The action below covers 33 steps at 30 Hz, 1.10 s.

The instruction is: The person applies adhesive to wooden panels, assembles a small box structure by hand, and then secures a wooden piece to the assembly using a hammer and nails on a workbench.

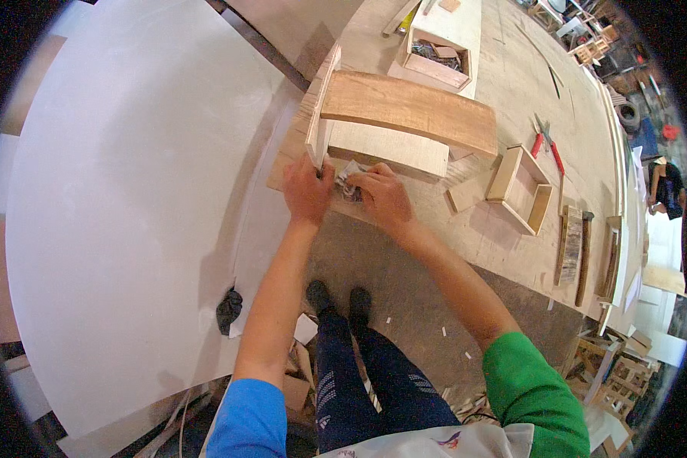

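My left hand (308, 192) is at the table's near edge with its fingers closed together, beside the foot of an upright thin wooden panel (322, 114). A small dark bit shows at its fingertips, too small to name. My right hand (388, 197) has its fingers bent and pinched over a small crumpled clear bag (349, 183) of what look like small metal pieces. What is between those fingers is hidden. Just beyond both hands, a wide brown board (412, 107) and a paler board (389, 149) run rightward from the upright panel.
Right of my hands lie a shallow wooden box (517, 189), red-handled pliers (546, 145) and a hammer (585, 259). Farther back sits a wooden box of small hardware (437, 57). A large white sheet (122, 214) fills the left. Another person (666, 189) stands at far right.
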{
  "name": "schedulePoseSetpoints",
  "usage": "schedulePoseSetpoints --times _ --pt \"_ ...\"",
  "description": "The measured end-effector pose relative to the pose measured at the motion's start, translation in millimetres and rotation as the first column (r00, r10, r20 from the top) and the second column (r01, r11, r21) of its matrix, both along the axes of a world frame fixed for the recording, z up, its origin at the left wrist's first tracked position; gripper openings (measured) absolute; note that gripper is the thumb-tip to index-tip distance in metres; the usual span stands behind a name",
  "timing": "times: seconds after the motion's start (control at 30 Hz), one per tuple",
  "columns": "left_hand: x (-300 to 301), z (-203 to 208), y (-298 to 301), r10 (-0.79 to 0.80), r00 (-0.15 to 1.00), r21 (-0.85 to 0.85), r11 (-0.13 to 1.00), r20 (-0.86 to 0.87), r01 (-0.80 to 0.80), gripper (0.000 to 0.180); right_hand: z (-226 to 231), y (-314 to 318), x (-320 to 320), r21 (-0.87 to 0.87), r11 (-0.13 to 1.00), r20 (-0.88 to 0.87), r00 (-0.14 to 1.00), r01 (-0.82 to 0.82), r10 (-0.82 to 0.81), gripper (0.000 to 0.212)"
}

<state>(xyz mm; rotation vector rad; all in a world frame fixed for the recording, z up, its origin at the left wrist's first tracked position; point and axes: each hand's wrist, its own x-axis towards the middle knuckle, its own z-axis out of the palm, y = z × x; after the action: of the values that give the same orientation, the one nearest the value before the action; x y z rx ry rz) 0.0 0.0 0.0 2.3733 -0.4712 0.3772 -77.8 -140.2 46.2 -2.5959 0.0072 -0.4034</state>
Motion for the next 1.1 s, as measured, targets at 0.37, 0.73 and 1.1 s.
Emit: schedulePoseSetpoints --times 0.37,0.73,1.1 --pt "0 -5 4 0.031 0.999 0.057 0.998 0.031 -0.032 0.026 -14 -18 -4 0.092 0.991 0.126 0.988 -0.098 0.086 0.028" --pt "3 -1 4 -0.013 0.997 -0.024 1.000 0.076 0.015 0.025 -11 -38 -11 -0.004 0.992 0.127 0.984 -0.126 0.126 0.033" --pt "1 -4 2 0.037 0.999 -0.013 0.999 -0.013 -0.037 0.041 -3 -51 -57 -0.024 0.994 0.167 0.980 -0.105 0.107 0.029"
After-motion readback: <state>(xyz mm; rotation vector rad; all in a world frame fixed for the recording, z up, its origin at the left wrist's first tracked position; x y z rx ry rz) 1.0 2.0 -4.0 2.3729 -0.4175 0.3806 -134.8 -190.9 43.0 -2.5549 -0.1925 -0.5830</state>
